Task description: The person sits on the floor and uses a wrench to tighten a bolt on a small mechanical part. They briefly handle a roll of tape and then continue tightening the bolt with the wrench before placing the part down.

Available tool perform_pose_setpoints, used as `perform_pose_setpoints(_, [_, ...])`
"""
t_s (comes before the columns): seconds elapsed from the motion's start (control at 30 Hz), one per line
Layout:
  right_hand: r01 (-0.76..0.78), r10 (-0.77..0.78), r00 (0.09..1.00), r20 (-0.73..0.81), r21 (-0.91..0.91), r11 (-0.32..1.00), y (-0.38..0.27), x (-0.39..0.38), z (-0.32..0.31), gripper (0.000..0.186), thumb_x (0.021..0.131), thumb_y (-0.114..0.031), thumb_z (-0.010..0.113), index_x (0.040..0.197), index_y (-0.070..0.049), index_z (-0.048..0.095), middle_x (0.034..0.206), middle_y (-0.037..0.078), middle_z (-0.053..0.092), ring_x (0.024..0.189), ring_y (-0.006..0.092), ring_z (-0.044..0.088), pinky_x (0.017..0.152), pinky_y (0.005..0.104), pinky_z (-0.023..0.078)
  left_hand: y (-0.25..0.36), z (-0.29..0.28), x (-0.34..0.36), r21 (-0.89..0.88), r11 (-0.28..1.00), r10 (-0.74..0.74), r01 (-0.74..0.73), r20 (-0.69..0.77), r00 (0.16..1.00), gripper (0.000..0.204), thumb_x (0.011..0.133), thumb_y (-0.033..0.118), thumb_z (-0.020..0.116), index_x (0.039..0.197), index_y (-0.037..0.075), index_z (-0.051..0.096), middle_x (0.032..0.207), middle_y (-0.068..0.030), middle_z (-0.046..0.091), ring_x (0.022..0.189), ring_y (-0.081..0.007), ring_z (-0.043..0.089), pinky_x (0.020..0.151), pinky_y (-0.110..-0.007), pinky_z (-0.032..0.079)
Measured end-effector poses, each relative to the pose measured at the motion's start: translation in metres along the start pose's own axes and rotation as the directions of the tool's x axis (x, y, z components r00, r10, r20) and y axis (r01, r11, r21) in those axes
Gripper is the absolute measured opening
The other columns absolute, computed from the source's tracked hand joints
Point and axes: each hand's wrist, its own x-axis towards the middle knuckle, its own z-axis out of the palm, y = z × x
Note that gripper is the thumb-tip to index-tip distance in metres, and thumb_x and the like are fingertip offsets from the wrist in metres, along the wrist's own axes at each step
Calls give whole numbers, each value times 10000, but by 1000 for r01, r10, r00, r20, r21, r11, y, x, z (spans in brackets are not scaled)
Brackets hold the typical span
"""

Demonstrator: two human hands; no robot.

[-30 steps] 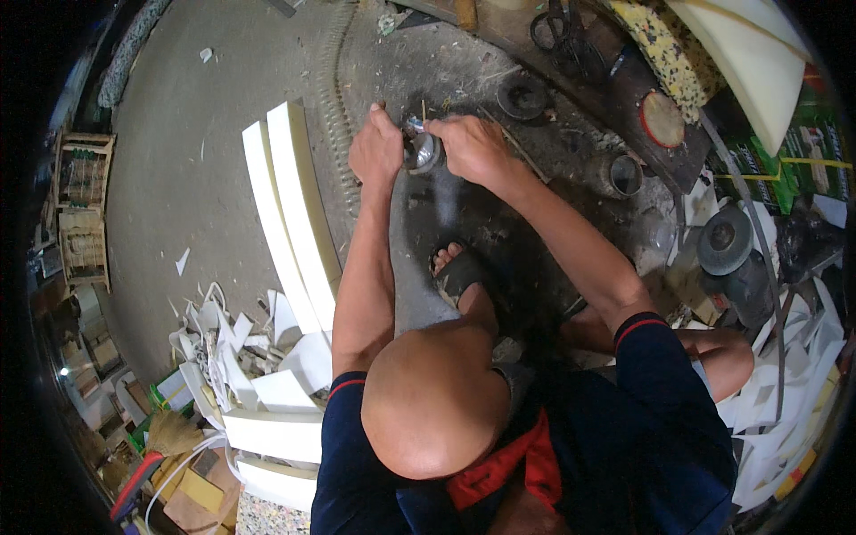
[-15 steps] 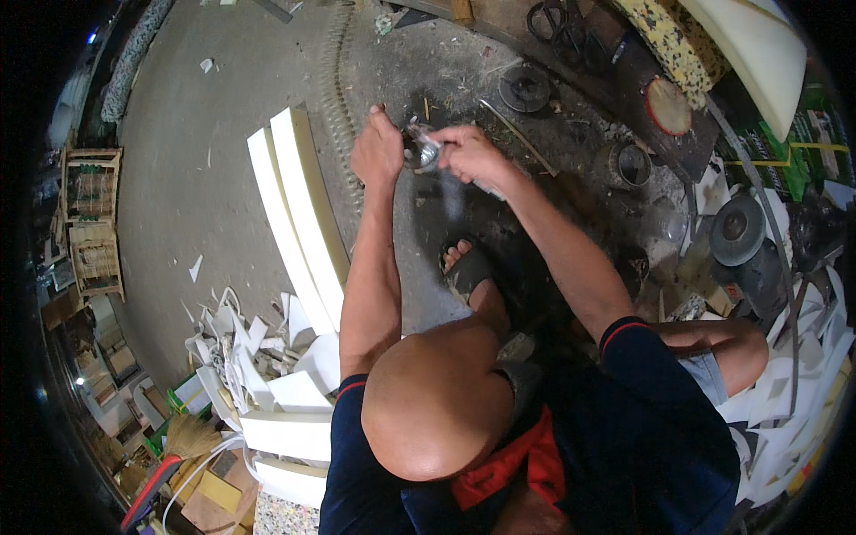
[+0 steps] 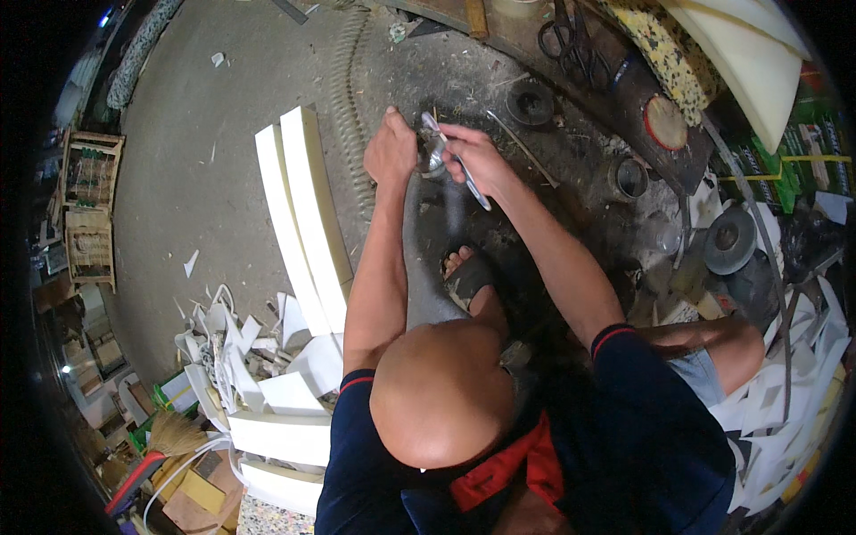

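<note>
My left hand (image 3: 390, 149) is closed in a fist, thumb side up, against a shiny, rounded metal piece (image 3: 433, 160) that it seems to hold; its fingers are mostly hidden from above. Just to the right, my right hand (image 3: 473, 160) grips a slim tool with a pale grey handle, most like a toothbrush (image 3: 479, 195). Its pinkish-white head rises past the fingers, over the metal piece. Both hands are low in front of me, above the dirty floor, with my sandalled foot (image 3: 468, 272) below them.
Two long white foam strips (image 3: 308, 214) lie left of my left forearm, beside a coiled hose (image 3: 346, 116). Foam scraps (image 3: 290, 392) pile nearer me. To the right are a dark ring (image 3: 530, 102), a thin rod (image 3: 524, 147), a round tin (image 3: 629, 179) and scissors (image 3: 566, 40) on a board.
The toothbrush in my right hand was smeared by motion and now shows clearly, slanting down to the right. Both hands appear slightly farther right in the picture.
</note>
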Motion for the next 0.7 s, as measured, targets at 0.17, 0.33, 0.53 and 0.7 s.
perform_pose_setpoints(0.17, [-40,38,999,-38,-45,998,-7,0,7,468,954,8,478,1421,-13,497,765,52,564,516,96,491,410,252,376,5,-5,3,25,1000,-2,3,-31,1000,640,1036,468,189,1217,79,664,1122,-289,678,1078,-490,627,949,-557,464])
perform_pose_setpoints(0.33, [-38,37,997,-67,-19,999,-19,9,4,460,944,9,478,1402,-31,501,764,57,572,512,93,491,404,254,371,24,2,-11,49,998,-49,46,62,997,624,1035,464,203,1232,78,651,1149,-293,668,1090,-490,622,964,-561,459])
perform_pose_setpoints(0.53, [-168,180,982,50,-182,969,-15,-39,-12,451,945,-6,492,1395,-16,527,762,51,588,527,103,512,420,260,410,15,15,0,24,999,-34,33,75,997,584,1023,456,266,1293,61,600,1219,-273,646,1121,-487,605,981,-556,454])
perform_pose_setpoints(0.7, [70,-107,983,-152,-231,970,-17,-124,-53,324,908,-5,599,1229,37,614,765,52,610,572,117,570,484,268,489,-7,22,14,-453,880,136,-140,-42,990,475,991,344,533,1313,2,600,1225,-227,666,1081,-323,663,938,-423,493])
